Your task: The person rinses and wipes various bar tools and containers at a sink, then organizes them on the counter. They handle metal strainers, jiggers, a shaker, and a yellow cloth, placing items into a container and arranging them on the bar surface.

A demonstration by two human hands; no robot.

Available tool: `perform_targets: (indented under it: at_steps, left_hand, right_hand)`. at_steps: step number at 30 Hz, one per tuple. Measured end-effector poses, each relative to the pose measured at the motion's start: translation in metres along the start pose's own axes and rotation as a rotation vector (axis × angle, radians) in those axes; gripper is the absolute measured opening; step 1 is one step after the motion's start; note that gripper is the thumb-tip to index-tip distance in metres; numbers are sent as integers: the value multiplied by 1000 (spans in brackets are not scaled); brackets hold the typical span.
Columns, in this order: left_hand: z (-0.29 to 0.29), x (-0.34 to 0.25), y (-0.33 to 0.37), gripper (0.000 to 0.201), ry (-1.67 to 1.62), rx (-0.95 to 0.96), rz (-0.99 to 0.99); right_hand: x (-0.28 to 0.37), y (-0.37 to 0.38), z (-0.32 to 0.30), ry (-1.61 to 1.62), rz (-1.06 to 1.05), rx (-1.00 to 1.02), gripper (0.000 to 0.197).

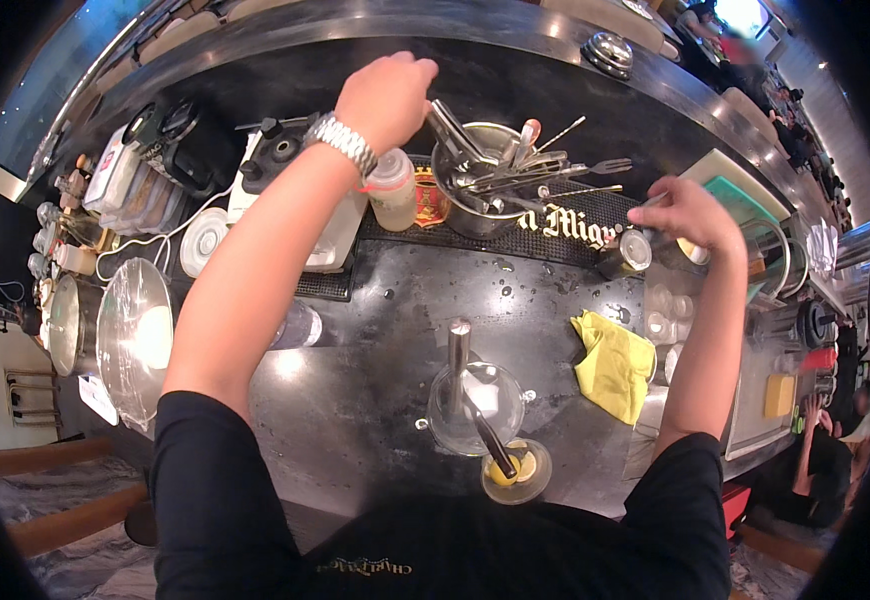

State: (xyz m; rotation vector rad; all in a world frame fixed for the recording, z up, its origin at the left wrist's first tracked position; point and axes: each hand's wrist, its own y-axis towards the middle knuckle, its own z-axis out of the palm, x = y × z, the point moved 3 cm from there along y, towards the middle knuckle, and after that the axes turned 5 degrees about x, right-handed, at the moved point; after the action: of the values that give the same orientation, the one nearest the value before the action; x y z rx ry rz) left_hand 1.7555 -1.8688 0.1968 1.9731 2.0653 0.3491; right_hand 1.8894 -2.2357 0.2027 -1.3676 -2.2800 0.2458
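Note:
My left hand (387,98), with a metal-link watch (343,142) at the wrist, is raised beside a steel container (483,218) full of bar tools. Its fingers curl inward and what they hold, if anything, is hidden. Over a small clear-lidded jar (635,250), the fingertips of my right hand (693,215) come together; I cannot make out anything between them. Close to my body stands a clear glass vessel (440,430) with a steel tool (458,360) upright in it. Dark-tipped tongs (493,442) reach from it to a small bowl (527,490) of lemon pieces (507,468).
A yellow cloth (612,368) lies right of the middle of the wet steel counter (375,350). A lidded tub (393,190) stands on the black bar mat (570,225). Film-covered steel pots (137,340) are at the left. Another person (820,455) works at the far right.

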Motion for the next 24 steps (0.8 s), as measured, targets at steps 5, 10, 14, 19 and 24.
perform_targets:
  at_steps: [5,10,14,19,24]
  left_hand:
    - [1,-66,-25,33,-184,139,387]
    - [64,-84,-38,33,-244,469,432]
    - [73,-85,-29,27,-170,544,445]
    - [62,-72,-24,22,-223,445,464]
    - [41,-60,-15,21,-297,330,307]
  right_hand:
    - [-15,24,62,623,-67,49,71]
    - [25,43,86,924,-219,-64,38]
    - [52,43,69,951,-348,-174,20]
    - [69,61,56,869,-554,-293,24]
    - [101,71,35,638,-637,-391,21]
